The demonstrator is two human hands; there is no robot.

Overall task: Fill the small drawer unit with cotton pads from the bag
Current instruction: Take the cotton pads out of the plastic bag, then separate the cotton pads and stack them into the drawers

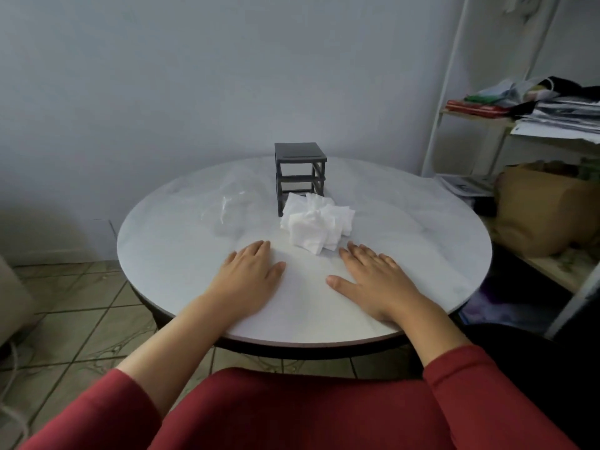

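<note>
A round white worktop point(406, 222) fills the middle of the frame. At its upper centre a small dark drawer unit point(300, 157) is stood, with a clear bag point(232, 203) slumped to its left (apparently emptied). Loose cotton pads point(316, 222) are heaped against the unit's front. Below the heap, the left hand point(250, 271) and right hand point(373, 277) are laid flat, fingers straight, nothing held. If a handful is pushed in hastily, the light unit could be shoved back or pads scattered.

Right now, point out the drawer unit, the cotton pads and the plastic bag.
drawer unit point(299, 152): head view, on its dark top panel.
cotton pads point(316, 222): head view, middle of the white heap.
plastic bag point(231, 205): head view, crinkled clear film left of the unit.
</note>
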